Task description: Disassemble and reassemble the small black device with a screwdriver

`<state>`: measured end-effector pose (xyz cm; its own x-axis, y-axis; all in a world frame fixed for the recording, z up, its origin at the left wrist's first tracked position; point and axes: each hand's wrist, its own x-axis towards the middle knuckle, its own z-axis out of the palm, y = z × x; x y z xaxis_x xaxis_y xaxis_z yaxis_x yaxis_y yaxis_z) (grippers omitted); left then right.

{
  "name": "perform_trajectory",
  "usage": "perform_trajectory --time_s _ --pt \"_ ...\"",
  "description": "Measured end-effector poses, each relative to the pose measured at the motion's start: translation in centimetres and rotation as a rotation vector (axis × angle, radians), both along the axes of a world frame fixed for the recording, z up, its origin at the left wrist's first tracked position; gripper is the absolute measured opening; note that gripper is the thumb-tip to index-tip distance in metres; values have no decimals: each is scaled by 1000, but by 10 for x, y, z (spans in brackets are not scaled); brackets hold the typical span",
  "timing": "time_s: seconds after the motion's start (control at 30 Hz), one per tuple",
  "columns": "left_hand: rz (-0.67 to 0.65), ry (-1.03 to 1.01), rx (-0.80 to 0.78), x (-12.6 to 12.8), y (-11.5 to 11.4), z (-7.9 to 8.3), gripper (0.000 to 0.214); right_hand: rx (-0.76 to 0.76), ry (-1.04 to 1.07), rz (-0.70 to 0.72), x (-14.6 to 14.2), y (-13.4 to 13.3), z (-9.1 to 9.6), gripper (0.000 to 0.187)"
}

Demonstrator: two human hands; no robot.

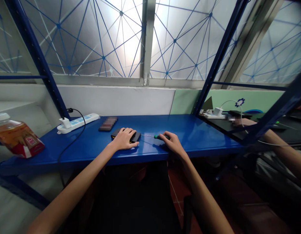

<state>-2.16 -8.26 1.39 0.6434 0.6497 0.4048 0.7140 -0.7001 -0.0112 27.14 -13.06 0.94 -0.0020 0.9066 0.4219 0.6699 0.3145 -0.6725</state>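
My left hand (126, 138) lies on top of a small flat black box (135, 136) on the blue metal shelf (96, 146), fingers curled over it. My right hand (171, 140) is wrapped round the dark, green-tipped handle of a thin screwdriver (157, 136). The screwdriver's slim shaft points left toward the box's right side.
A white power strip (77, 123) with a plug and black cable lies at the back left. A dark phone (108, 123) lies beside it. A bottle of amber liquid (16, 136) rests at the far left. Another person's arm (282, 146) reaches over the neighbouring black bench at right. Blue rack posts frame the shelf.
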Motion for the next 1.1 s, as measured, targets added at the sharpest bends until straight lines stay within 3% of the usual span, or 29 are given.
perform_trajectory --time_s 1.1 --pt "2 8 9 -1 2 -2 60 6 3 11 3 3 -4 42"
